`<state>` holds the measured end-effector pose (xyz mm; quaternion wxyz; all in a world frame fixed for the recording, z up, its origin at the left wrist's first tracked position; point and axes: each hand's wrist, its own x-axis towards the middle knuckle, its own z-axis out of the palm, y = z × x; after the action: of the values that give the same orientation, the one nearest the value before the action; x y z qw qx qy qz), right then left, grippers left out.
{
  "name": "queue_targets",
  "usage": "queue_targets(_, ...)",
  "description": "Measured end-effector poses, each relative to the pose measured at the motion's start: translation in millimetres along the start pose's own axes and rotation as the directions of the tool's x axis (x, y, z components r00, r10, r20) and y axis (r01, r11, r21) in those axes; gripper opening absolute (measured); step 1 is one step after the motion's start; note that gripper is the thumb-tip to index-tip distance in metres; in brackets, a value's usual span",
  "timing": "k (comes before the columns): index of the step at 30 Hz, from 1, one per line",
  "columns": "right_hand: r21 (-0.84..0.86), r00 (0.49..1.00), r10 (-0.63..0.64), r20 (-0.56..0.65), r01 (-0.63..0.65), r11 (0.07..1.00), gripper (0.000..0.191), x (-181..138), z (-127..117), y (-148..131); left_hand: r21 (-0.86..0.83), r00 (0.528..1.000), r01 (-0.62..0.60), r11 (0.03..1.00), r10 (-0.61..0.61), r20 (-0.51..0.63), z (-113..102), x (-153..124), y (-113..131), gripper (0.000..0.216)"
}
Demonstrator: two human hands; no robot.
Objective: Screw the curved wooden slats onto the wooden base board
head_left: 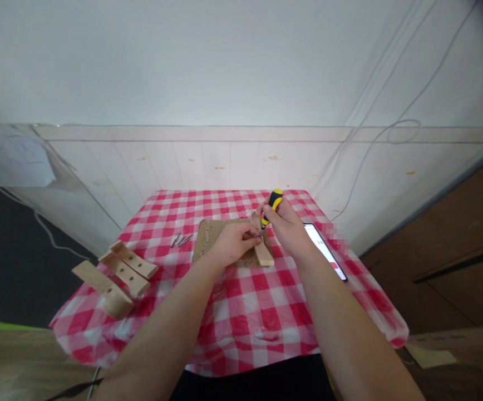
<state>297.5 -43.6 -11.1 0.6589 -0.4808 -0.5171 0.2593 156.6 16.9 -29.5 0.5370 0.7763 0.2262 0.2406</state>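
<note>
White wall [208,67] fills the upper part of the head view, with a pale panelled strip [203,161] below it and thin cables [392,128] hanging at the right. Against the panelling stands a table covered in a red-and-white checked tablecloth [241,317]. Near its middle lies a brown mat [205,236] dotted with small holes toward its left side. On the mat's right part rests a light wooden piece [265,255], its near end pointing toward the person and its far part mostly hidden by the hands.

The right hand [286,227] is wrapped around a yellow-and-black screwdriver [275,198], held tilted, its tip down close to the wooden piece. The left hand [236,243] has its fingers drawn together by that tip, over the wood; whether they pinch something small, I cannot tell.

Several slim metal screws [180,240] lie loose just left of the mat. Farther left, more wooden parts [118,295] with holes sit grouped near the table's edge. A lit phone [324,249] lies beside the right forearm.
</note>
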Motion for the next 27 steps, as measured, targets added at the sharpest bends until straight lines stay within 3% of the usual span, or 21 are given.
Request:
queue_targets(16, 0.061, 0.998, 0.063, 0.011, -0.064, 0.996, 0.025, -0.9, 3.1, -4.4, 0.144, 0.996, -0.081, 0.986, 0.077, 0.032, -3.5, 1.4, -1.1, 0.008)
queue_targets(21, -0.073, 0.992, 0.122, -0.029, -0.124, 0.990, 0.023, -2.3, 0.9, -3.5, 0.102, 0.998, -0.060, 0.993, 0.057, 0.036, -3.0, 2.1, -2.2, 0.008)
queue_targets(24, -0.032, 0.981, 0.195, -0.011, -0.195, 0.980, 0.021, -0.7, -2.0, -1.7, 0.100, 0.998, -0.055, 0.994, 0.053, 0.019, -2.3, 2.8, -2.4, 0.007)
queue_targets(27, -0.020, 0.986, 0.168, 0.018, -0.167, 0.986, 0.023, 0.8, -5.0, -3.6, 0.093, 0.998, -0.061, 0.994, 0.060, 0.016, -2.0, 3.7, -2.4, 0.005)
